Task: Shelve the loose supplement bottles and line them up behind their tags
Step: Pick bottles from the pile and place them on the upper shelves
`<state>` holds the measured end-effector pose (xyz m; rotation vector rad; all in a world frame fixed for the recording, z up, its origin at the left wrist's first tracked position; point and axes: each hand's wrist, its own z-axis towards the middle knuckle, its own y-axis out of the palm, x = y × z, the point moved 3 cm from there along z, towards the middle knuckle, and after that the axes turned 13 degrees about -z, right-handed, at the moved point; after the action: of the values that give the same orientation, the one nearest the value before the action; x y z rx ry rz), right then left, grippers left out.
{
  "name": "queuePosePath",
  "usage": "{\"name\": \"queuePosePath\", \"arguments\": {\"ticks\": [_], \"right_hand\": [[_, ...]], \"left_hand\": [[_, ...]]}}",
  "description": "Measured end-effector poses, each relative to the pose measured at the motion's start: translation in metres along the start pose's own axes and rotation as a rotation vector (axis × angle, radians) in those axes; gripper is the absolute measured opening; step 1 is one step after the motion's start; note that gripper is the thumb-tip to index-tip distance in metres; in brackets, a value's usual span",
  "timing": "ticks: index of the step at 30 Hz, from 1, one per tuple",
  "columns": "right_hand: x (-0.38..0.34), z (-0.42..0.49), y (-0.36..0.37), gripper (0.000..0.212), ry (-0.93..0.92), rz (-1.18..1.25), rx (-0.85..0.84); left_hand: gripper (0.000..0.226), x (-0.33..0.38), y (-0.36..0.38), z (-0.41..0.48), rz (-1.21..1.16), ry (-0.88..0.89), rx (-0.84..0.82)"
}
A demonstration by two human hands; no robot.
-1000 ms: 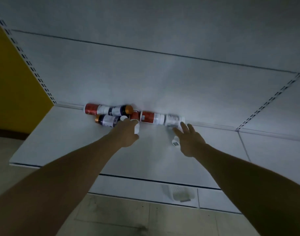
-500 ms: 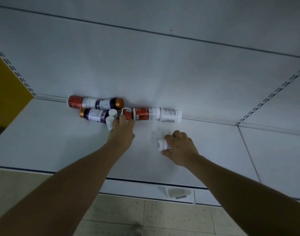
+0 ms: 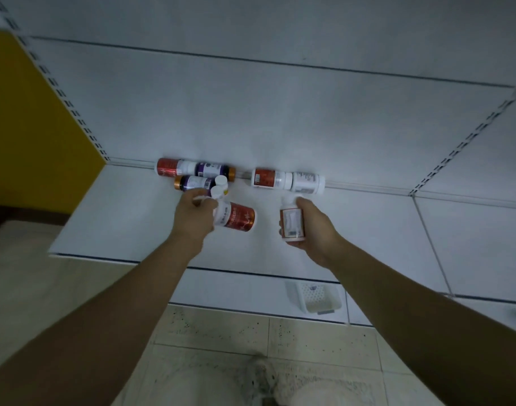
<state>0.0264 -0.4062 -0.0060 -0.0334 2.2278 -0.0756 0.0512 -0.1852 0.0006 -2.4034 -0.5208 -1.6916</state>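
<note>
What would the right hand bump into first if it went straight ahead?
Most likely the white bottle lying at the back of the shelf, right beside the red-labelled bottle. The right hand points its held bottle cap-forward, so that cap would arrive first. Depth is unclear.

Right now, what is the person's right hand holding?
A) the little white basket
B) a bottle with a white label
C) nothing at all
B: the right hand curls its fingers round a white-labelled bottle, while the white basket sits on the lower shelf below.
</note>
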Motion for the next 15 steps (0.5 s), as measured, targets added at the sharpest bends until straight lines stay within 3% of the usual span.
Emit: {"name": "queuePosePath", "arguments": {"ticks": [3,6,8,15], "right_hand": [[-0.008,-0.056,0.019,0.041,-0.061,0.095,-0.117],[-0.014,-0.122,0.038,0.028,-0.114,0.194,-0.162],[-0.017,-0.165,0.05,0.023,-0.139,0.263,-0.169],[-0.031,-0.286,0.068,0.037,-0.181,0.523,-0.165]], "left_hand": [[0.03,0.035,-0.019,-0.043,-0.344,-0.073,-0.077],[0.011,0.068,-0.038,-0.086,-0.531,-0.084,-0.192],[0.01,0.086,-0.051,-0.115,-0.586,-0.083,-0.264],[0.036,0.146,-0.077,-0.217,-0.677,-0.128,-0.389]]}}
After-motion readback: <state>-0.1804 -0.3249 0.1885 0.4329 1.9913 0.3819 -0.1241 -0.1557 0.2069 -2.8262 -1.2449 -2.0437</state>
